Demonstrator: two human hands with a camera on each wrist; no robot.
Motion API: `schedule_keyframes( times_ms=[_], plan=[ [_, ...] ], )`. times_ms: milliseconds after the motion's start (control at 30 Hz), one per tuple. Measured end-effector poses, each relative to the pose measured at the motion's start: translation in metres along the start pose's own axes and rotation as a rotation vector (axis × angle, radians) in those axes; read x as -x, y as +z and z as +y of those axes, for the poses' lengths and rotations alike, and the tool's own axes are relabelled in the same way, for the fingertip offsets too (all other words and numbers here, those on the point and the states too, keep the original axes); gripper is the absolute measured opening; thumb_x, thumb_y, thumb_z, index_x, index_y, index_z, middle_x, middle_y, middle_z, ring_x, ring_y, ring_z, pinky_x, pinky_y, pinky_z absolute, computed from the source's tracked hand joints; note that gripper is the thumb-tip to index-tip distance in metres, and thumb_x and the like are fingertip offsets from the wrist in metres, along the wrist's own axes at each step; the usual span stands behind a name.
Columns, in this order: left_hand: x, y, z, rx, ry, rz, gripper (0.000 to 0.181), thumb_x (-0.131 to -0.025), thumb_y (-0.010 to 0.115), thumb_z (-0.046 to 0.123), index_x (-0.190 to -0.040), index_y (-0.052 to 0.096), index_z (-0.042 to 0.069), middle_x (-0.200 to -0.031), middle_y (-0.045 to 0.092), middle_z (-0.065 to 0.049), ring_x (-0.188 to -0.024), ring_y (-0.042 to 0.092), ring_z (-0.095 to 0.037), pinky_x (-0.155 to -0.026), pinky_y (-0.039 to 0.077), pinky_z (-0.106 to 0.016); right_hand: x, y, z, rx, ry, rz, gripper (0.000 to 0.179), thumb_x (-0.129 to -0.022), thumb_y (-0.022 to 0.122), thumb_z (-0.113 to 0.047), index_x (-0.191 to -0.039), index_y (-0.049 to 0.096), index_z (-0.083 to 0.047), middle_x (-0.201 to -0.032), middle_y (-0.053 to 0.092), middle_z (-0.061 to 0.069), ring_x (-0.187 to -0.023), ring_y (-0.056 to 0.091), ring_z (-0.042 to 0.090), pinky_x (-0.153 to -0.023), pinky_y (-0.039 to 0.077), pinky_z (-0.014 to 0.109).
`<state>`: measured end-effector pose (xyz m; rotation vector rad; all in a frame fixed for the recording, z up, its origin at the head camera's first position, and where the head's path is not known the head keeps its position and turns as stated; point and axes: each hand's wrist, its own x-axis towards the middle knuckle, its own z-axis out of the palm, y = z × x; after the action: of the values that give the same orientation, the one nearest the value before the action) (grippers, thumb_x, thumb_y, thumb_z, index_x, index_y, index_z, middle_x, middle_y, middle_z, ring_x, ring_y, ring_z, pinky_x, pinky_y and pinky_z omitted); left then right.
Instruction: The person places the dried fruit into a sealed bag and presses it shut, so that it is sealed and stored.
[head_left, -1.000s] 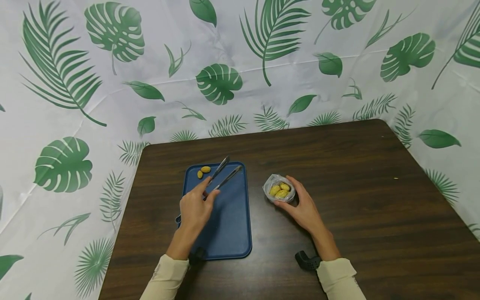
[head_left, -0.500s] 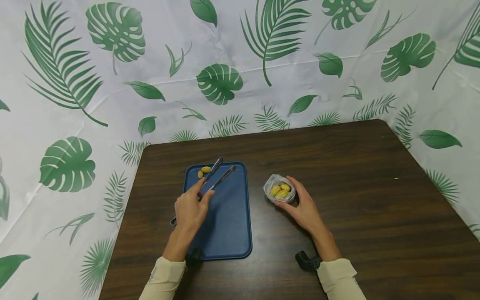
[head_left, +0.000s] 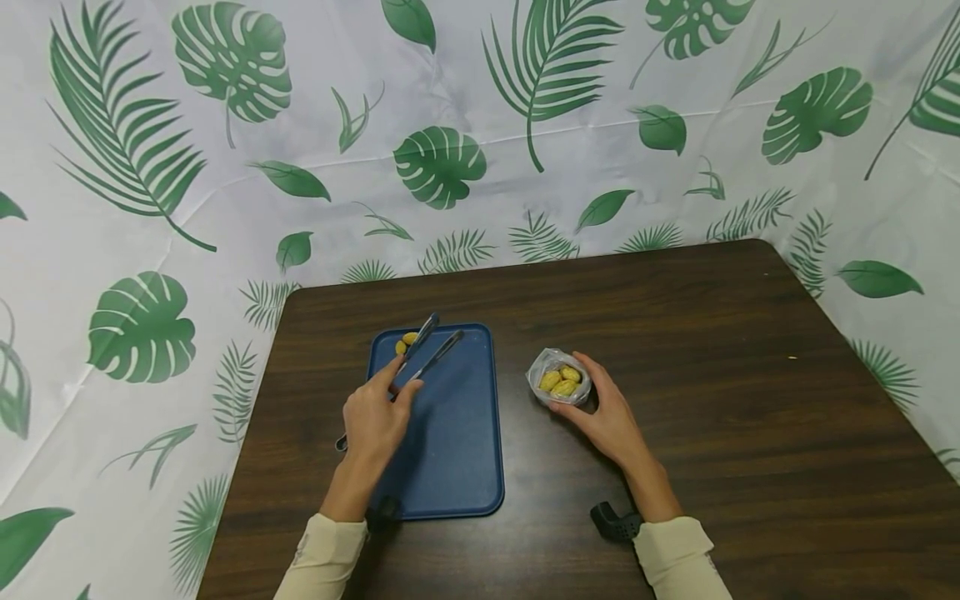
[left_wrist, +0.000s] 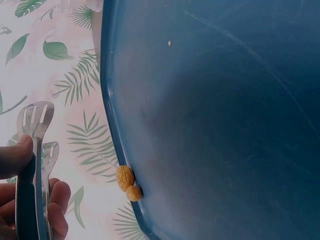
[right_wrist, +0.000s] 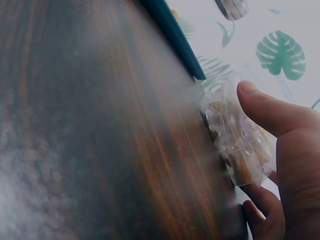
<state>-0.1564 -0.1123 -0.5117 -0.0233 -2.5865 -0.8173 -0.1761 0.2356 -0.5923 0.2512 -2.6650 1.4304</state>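
My left hand [head_left: 375,417] grips metal tongs [head_left: 439,351] above the far left part of a blue tray [head_left: 453,462]. The tongs' two arms stand apart, with nothing between their slotted ends in the left wrist view. Two wrinkled yellow-brown nut-like pieces [left_wrist: 125,178] lie at the tray's far left corner; the tongs partly cover them in the head view. Right of the tray, my right hand [head_left: 611,417] holds a clear plastic bag [head_left: 534,374] between thumb and fingers. Its mouth faces up, and several similar yellow pieces [head_left: 563,387] sit inside.
All this is on a dark wood table [head_left: 720,400]. A leaf-patterned sheet [head_left: 495,200] hangs behind it and along both sides. A small yellow scrap [head_left: 792,357] lies on the right of the table. A black wrist mount [head_left: 615,522] sticks out beside the right sleeve.
My left hand has shifted a little left with the tongs, whose ends moved from the tray's far edge toward the two pieces. My right hand and the bag stay put.
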Motion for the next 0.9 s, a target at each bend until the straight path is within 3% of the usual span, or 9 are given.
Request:
schedule_keyframes(
  times_ms=[433, 900],
  plan=[
    [-0.001, -0.005, -0.008, -0.017, -0.069, -0.010, 0.049, -0.093, 0.078, 0.030, -0.135, 0.068, 0.005, -0.078, 0.076, -0.016, -0.044, 0.043, -0.015, -0.050, 0.034, -0.031, -0.001, 0.000, 0.000, -0.002, -0.002, 0.001, 0.090, -0.085, 0.085, -0.040, -0.160, 0.037, -0.024, -0.163, 0.041, 0.012, -0.150, 0.039, 0.039, -0.116, 0.031, 0.066],
    [0.001, -0.005, -0.016, -0.032, -0.084, -0.001, 0.048, -0.092, 0.080, 0.026, -0.133, 0.069, 0.003, -0.079, 0.076, -0.017, -0.051, 0.056, -0.021, -0.052, 0.044, -0.038, -0.001, 0.000, -0.002, -0.007, 0.005, -0.006, 0.090, -0.085, 0.085, -0.040, -0.160, 0.037, -0.023, -0.163, 0.041, 0.013, -0.150, 0.038, 0.039, -0.117, 0.031, 0.066]
  ],
)
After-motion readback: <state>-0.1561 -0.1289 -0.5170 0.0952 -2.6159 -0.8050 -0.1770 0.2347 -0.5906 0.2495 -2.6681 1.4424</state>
